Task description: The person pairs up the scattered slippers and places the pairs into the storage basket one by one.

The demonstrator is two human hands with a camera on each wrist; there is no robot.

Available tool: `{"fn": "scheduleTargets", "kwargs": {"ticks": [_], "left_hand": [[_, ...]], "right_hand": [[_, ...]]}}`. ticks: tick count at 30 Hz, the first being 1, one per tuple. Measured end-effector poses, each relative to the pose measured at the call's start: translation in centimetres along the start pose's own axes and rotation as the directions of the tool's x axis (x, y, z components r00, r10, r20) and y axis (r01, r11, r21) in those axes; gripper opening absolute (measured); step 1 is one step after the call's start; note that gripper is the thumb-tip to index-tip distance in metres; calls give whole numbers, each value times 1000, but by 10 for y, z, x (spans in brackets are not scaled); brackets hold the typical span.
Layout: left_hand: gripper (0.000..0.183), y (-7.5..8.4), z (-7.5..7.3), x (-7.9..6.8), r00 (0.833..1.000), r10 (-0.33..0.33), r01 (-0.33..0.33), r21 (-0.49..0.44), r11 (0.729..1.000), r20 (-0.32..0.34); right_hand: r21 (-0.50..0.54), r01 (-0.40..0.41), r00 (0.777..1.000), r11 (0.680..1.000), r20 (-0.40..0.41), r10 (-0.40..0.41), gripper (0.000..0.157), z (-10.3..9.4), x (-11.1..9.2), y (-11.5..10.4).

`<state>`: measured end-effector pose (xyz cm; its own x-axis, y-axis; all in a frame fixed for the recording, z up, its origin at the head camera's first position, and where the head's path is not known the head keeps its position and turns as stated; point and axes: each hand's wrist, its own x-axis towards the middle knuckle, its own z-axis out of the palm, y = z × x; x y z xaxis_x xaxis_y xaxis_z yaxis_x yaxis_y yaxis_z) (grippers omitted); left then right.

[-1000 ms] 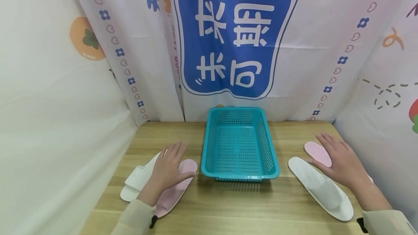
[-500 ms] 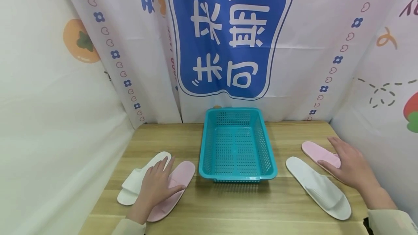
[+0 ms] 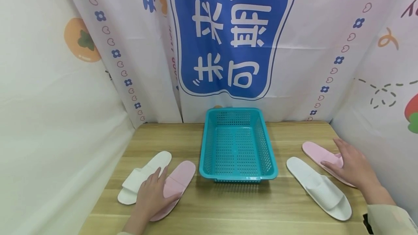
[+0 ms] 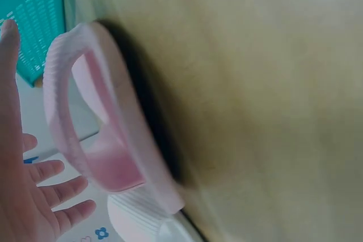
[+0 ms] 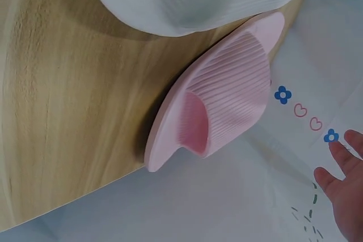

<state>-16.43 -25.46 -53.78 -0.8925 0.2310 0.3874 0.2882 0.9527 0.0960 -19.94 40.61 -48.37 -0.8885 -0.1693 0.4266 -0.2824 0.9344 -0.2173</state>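
My left hand (image 3: 151, 196) hovers over the left pair of slippers, its fingers spread and nothing in them. Below it lie a white slipper (image 3: 132, 182) on the outer side and a pink slipper (image 3: 183, 174) nearer the middle; the left wrist view shows a gap between the fingers and the pink strap (image 4: 57, 94). On the right, my right hand (image 3: 356, 164) is held above another pink slipper (image 3: 318, 152), partly covering it, with fingers relaxed and apart from it. Another white slipper (image 3: 305, 171) lies just inward of that one.
A teal plastic basket (image 3: 204, 155) with perforated sides stands at the back centre of the wooden table (image 3: 228, 209), between the two pairs. Printed white cloth (image 3: 303, 64) hangs behind and along both sides.
Both hands have shifted outward, the left also drawing back toward the front, uncovering more of the slippers. The slippers and basket stay in place; the head view shifts slightly.
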Motion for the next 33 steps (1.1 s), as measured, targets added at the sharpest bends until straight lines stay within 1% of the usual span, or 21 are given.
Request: {"fn": "scheduleTargets", "kwargs": {"ticks": [6, 15, 22, 29, 33], "left_hand": [[112, 3, 7, -9, 999, -21, 21, -18, 1000, -34], [116, 5, 12, -14, 997, -37, 36, -20, 999, -74], [118, 6, 14, -16, 996, -74, 72, -30, 997, -58], [123, 10, 12, -15, 993, -120, 120, -30, 992, -2], [125, 12, 14, -16, 990, -142, 142, -25, 990, -2]], "right_hand": [[12, -50, 998, 999, 37, 49, 99, 3, -1, 6], [18, -120, 988, 993, 97, 117, 104, 8, -2, 13], [32, -177, 974, 984, 151, 170, 102, 17, -5, 23], [18, -236, 950, 972, 216, 227, 113, 29, -4, 37], [17, -275, 933, 961, 248, 262, 114, 35, -4, 44]]}}
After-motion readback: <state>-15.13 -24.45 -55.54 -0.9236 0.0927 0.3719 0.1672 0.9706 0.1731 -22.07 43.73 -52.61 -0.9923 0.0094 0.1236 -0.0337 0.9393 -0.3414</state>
